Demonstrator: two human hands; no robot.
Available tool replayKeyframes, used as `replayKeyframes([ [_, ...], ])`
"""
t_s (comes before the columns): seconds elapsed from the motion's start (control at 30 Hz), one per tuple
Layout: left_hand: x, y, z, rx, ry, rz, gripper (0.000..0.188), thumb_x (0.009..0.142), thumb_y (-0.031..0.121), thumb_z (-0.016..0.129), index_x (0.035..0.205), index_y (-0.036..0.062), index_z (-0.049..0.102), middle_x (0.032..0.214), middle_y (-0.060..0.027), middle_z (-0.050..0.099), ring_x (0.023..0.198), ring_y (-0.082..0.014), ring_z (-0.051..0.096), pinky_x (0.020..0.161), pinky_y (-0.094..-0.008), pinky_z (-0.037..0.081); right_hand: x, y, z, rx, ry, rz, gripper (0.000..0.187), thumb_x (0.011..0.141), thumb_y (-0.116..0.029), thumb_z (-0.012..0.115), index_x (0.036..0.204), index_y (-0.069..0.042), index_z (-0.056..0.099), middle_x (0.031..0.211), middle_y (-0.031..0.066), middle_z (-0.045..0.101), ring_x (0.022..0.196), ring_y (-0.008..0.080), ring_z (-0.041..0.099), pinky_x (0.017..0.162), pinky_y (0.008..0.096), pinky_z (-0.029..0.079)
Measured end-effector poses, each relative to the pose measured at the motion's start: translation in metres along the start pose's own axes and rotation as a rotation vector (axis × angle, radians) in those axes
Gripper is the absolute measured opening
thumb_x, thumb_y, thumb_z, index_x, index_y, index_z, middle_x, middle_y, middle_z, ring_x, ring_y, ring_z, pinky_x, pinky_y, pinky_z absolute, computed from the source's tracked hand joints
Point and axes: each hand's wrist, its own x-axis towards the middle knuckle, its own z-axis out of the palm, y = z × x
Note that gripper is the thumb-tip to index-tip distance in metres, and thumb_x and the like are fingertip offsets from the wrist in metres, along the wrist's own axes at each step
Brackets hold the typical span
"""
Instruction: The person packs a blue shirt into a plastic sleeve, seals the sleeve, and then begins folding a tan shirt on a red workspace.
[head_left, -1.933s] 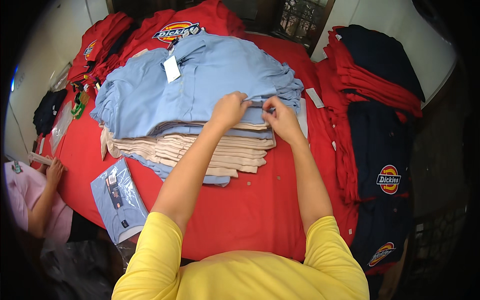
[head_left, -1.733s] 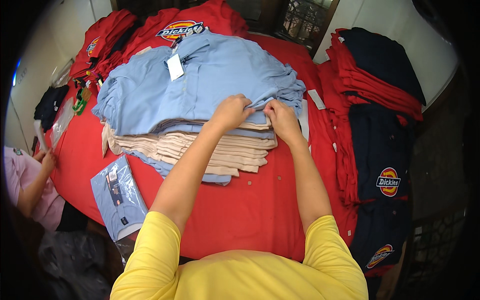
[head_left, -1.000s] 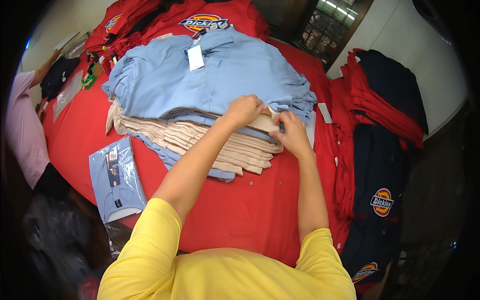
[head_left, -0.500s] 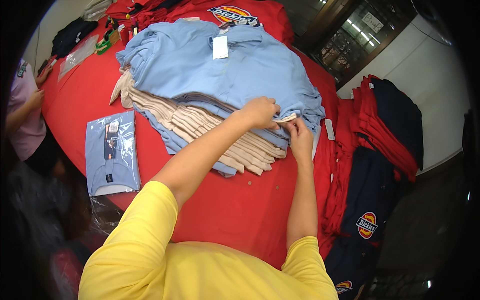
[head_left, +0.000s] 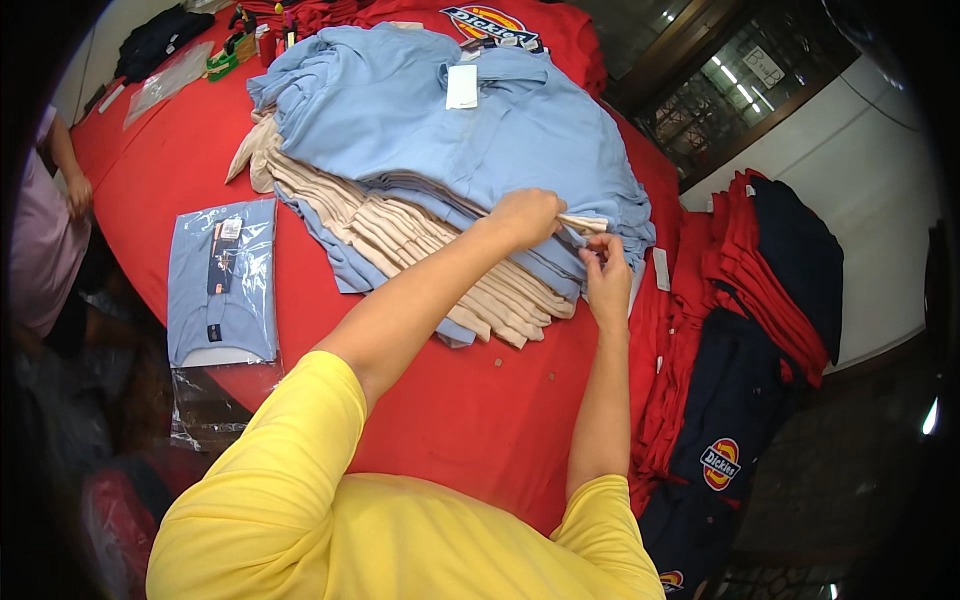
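A thick stack of folded light blue shirts (head_left: 430, 130), a white tag on the top one, lies on the red-covered table. Cream garments (head_left: 400, 235) show in layers beneath its near side. My left hand (head_left: 528, 217) is closed on the near edge of the top blue shirt, where a cream strip (head_left: 583, 224) sticks out past the fingers. Just below that strip, my right hand (head_left: 606, 275) has its thumb and fingertips drawn together in a pinch at the stack's near right corner. Whatever lies between those fingertips is too small to make out.
A bagged light blue shirt (head_left: 222, 285) lies at the table's left edge. Red and navy garments (head_left: 745, 290) are piled on the right. A person in a pink top (head_left: 50, 230) stands at far left. Small tools (head_left: 235, 50) and a clear bag (head_left: 165, 85) lie at the back.
My left hand has shifted slightly right along the shirt edge, uncovering more blue fabric. My right hand has come away from the cream strip. The person at left has lowered an arm.
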Motion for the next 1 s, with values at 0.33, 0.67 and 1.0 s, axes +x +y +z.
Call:
replayKeyframes([
  [0.33,0.005,0.002,0.004,-0.007,-0.011,0.075,0.023,0.082,0.023,0.068,0.092,0.0020,0.065,0.094,-0.0183,0.064,0.093,-0.0383,0.062,0.082,-0.0464,0.049,-0.003,0.008,-0.009,-0.261,-0.070,-0.098,0.018,0.088,-0.019,0.058,0.098,-0.005,0.065,0.093,0.0179,0.065,0.089,0.0369,0.062,0.075,0.0486,0.045],
  [0.67,0.003,0.000,0.003,0.024,-0.044,0.099,0.026,0.078,0.015,0.071,0.099,0.0015,0.064,0.101,-0.0174,0.062,0.098,-0.0365,0.060,0.084,-0.0445,0.049,-0.006,0.022,0.004,-0.460,0.018,-0.340,0.014,0.080,-0.018,0.066,0.089,-0.007,0.065,0.086,0.0103,0.064,0.086,0.0306,0.060,0.077,0.0440,0.042],
  [1.0,0.001,-0.005,0.003,0.013,-0.073,0.106,0.036,0.074,0.012,0.073,0.107,0.0007,0.063,0.104,-0.0170,0.062,0.100,-0.0369,0.060,0.086,-0.0442,0.049,-0.008,0.020,0.012,-0.464,-0.052,-0.332,0.017,0.080,-0.020,0.064,0.091,-0.008,0.063,0.095,0.0088,0.065,0.096,0.0292,0.060,0.079,0.0441,0.038],
])
